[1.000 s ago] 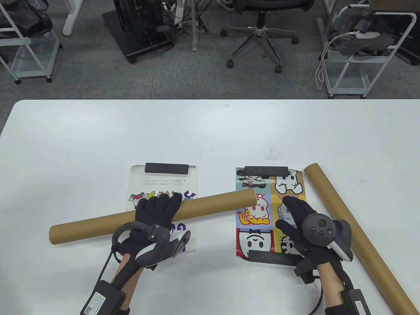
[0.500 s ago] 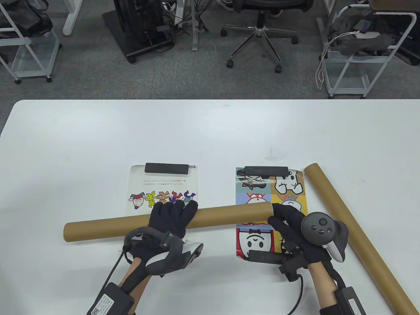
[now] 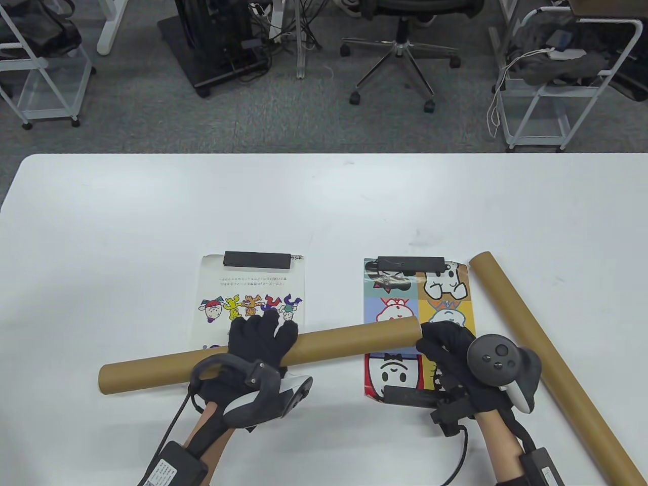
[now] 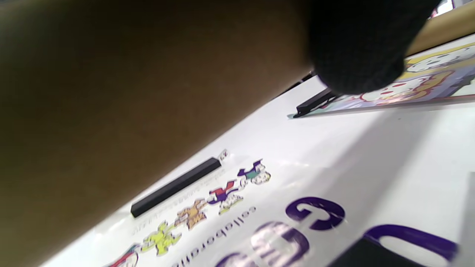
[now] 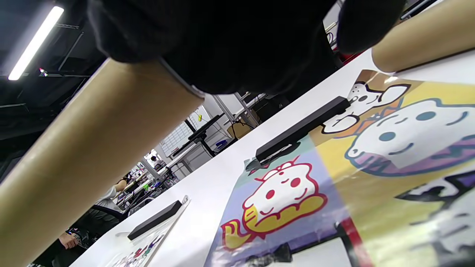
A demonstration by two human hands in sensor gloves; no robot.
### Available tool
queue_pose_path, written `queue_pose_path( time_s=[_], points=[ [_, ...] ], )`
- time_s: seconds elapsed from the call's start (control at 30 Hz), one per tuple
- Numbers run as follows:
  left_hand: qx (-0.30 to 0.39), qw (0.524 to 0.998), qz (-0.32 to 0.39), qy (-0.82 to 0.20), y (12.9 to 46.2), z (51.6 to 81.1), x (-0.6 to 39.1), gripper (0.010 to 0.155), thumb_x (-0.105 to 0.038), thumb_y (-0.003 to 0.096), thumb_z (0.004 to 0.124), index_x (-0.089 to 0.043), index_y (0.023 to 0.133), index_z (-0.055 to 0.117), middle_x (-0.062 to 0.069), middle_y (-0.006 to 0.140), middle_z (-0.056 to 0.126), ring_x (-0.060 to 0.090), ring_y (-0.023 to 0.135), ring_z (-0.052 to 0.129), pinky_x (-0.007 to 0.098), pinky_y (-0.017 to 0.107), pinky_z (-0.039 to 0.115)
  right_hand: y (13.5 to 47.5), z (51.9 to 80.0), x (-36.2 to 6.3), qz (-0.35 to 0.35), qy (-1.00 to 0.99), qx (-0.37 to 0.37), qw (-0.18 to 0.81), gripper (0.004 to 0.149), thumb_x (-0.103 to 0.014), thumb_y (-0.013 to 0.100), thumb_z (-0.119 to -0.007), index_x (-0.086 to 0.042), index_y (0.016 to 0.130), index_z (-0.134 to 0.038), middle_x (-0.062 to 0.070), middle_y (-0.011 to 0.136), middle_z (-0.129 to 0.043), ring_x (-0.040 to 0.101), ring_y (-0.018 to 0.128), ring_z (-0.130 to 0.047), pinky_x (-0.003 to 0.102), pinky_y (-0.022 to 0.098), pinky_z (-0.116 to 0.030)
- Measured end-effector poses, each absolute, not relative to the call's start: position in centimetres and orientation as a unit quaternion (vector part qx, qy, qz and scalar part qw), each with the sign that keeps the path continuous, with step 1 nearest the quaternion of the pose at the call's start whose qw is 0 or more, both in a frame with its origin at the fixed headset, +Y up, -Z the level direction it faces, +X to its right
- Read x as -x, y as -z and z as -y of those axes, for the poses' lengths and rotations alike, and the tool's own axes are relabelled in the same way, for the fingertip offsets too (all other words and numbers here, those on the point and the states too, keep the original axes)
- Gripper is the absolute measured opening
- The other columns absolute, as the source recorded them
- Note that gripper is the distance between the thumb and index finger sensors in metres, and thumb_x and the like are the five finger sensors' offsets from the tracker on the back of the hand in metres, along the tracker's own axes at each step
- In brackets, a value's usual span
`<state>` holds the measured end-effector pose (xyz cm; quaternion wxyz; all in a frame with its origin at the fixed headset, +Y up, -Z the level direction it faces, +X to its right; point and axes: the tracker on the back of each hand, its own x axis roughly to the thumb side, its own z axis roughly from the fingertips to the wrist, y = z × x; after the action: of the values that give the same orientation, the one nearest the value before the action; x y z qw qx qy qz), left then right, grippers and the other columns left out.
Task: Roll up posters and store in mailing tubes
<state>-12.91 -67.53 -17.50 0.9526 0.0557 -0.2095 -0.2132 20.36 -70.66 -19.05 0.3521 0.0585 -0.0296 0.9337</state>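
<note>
While the left hand (image 3: pixel 258 339) curls its fingers over the middle of a long brown mailing tube (image 3: pixel 349 338), the right hand (image 3: pixel 448 344) wraps its fingers around that tube's right end. This tube is held above the white table (image 3: pixel 324 202), running from near left to slightly farther right, with its right end over the colourful cartoon poster (image 3: pixel 400 369). From the right wrist view the tube (image 5: pixel 96 148) plainly hangs clear of the poster (image 5: pixel 371 178), and the gloved fingers (image 5: pixel 222 44) close over its end. From the left wrist view the tube (image 4: pixel 130 92) fills most of the frame, with a dark fingertip (image 4: pixel 360 55) curled round it.

Two posters lie flat on the table. On the left is a white poster (image 3: pixel 253 288) with small cartoon figures and purple lettering, its far edge pinned by a black bar weight (image 3: pixel 257 259). On the right, the colourful cartoon poster is held down by a black bar (image 3: pixel 411 263) at its far edge and another black bar (image 3: pixel 407 396) at its near edge. A second mailing tube (image 3: pixel 547 354) lies on the table just right of that poster, slanting from far left to near right.

Beyond the table stand an office chair (image 3: pixel 402 50) and white wire carts (image 3: pixel 557 91).
</note>
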Motion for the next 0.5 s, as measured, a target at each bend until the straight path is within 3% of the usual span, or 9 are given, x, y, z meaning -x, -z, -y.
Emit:
queue_pose_path(
  time_s=[0.07,0.13,0.33,0.5],
  points=[
    [-0.064,0.952,0.208,0.215,17.65,67.39,13.15,0.083,-0.056,0.0405,0.081,-0.03,0.111,0.045,0.0,0.104,0.085,0.028,0.091,0.1,0.056,0.076,0.078,18.95,70.45,-20.13,0.032,-0.93,-0.058,0.362,0.043,-0.039,0.045,-0.07,-0.022,0.083,-0.078,0.009,0.085,-0.087,0.039,0.076,-0.087,0.074,0.066,-0.056],
    [-0.066,0.951,0.211,0.217,17.79,67.35,13.21,0.084,-0.055,0.0405,0.08,-0.03,0.111,0.043,-0.004,0.101,0.085,0.024,0.088,0.101,0.056,0.077,0.077,18.65,70.47,-20.04,0.031,-0.927,-0.055,0.371,0.044,-0.039,0.046,-0.069,-0.019,0.085,-0.077,0.011,0.086,-0.086,0.041,0.077,-0.085,0.074,0.066,-0.055],
    [-0.053,0.947,0.229,0.221,18.18,68.11,12.86,0.087,-0.045,0.0458,0.076,-0.023,0.116,0.03,0.004,0.112,0.073,0.032,0.098,0.089,0.059,0.08,0.069,19.0,71.08,-20.26,0.021,-0.926,-0.041,0.374,0.046,-0.04,0.047,-0.068,-0.017,0.085,-0.077,0.014,0.088,-0.084,0.044,0.078,-0.083,0.074,0.066,-0.055],
    [-0.067,0.947,0.228,0.217,17.85,67.89,12.82,0.088,-0.045,0.0442,0.079,-0.022,0.117,0.034,0.005,0.112,0.075,0.031,0.097,0.091,0.057,0.079,0.071,19.42,71.4,-20.46,0.015,-0.921,-0.034,0.387,0.042,-0.038,0.05,-0.069,-0.017,0.085,-0.077,0.014,0.087,-0.084,0.043,0.077,-0.083,0.074,0.066,-0.055]
  ],
)
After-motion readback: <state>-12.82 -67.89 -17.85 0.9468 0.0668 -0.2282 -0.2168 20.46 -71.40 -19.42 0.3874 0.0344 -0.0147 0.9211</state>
